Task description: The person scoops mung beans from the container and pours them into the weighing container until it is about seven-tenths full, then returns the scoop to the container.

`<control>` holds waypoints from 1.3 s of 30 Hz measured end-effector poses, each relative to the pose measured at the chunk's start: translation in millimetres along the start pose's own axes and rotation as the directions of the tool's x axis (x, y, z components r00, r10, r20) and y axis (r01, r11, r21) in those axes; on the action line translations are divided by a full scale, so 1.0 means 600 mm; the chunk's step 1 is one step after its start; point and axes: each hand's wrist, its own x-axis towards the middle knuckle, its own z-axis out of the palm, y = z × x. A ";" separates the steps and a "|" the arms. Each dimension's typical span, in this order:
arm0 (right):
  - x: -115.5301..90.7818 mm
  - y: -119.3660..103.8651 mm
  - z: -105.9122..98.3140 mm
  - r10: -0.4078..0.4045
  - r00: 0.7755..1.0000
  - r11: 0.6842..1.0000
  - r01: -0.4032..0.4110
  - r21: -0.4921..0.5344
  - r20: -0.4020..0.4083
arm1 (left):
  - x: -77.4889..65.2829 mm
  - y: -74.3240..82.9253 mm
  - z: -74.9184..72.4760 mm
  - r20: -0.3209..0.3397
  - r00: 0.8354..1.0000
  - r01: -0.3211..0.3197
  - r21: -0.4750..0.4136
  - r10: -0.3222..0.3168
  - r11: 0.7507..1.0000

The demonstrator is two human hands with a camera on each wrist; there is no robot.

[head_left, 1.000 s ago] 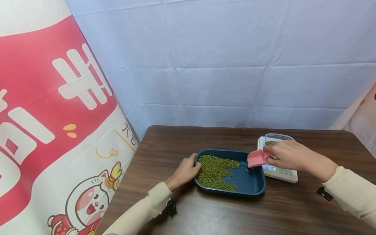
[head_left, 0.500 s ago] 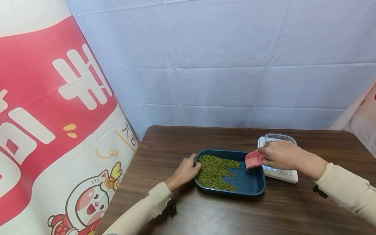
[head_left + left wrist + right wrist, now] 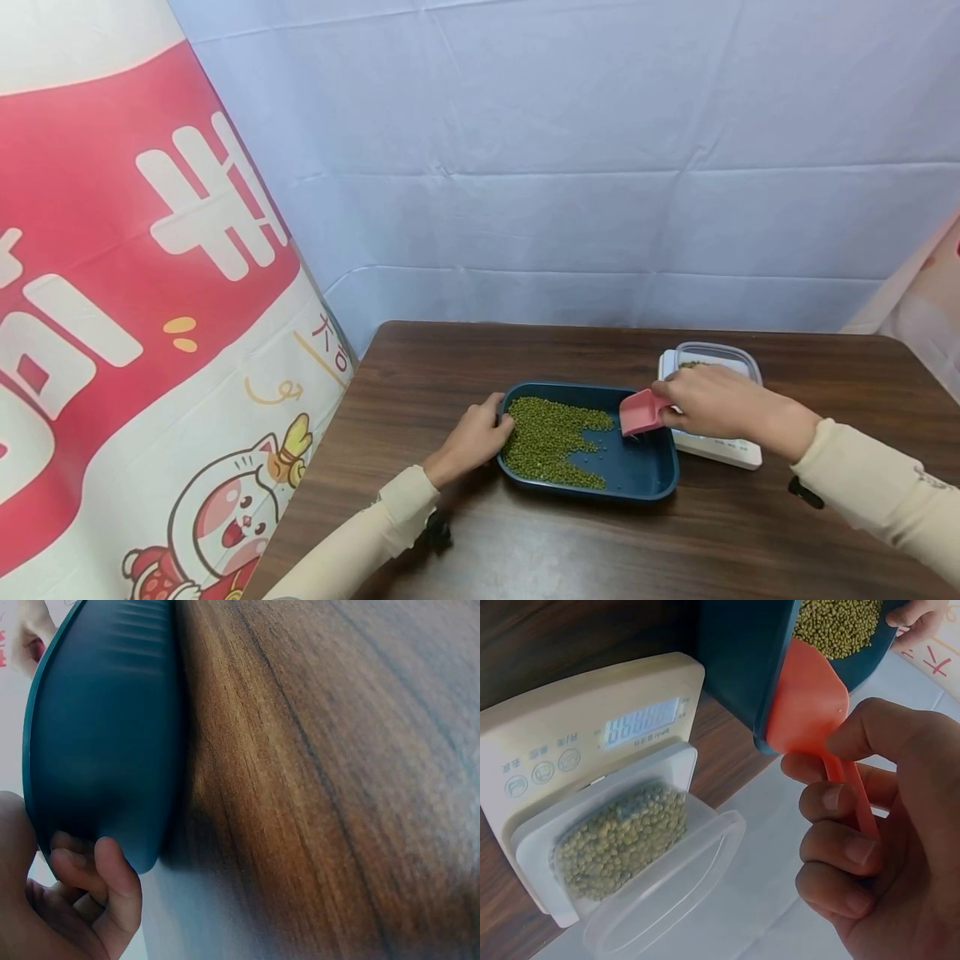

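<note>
A dark blue rectangular tray point(image 3: 637, 467) stands on the table, with green mung beans point(image 3: 549, 442) heaped over its left part. My left hand point(image 3: 467, 440) grips the tray's left end, thumb at the rim; the left wrist view shows its fingers point(image 3: 120, 889) curled against the outer wall. By its handle, my right hand point(image 3: 723, 407) holds a pink scoop point(image 3: 639, 412), whose bowl overlaps the tray's right end. The right wrist view shows the scoop's underside point(image 3: 806, 697), and its inside is hidden there.
Right of the tray is a white digital scale point(image 3: 555, 742) with a lit display point(image 3: 641, 722). On it sits a clear plastic container point(image 3: 724, 851) with mung beans point(image 3: 622, 844) inside. A pale cloth point(image 3: 525, 167) hangs behind the wooden table point(image 3: 435, 358).
My right hand has moved left with the scoop, from the tray's right rim further in over the tray. The left hand and the tray have stayed put.
</note>
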 end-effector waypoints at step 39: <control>0.036 -0.009 0.035 -0.011 0.999 0.994 0.006 0.106 0.051 | 0.000 -0.003 0.000 0.008 1.000 0.007 0.002 -0.007 1.000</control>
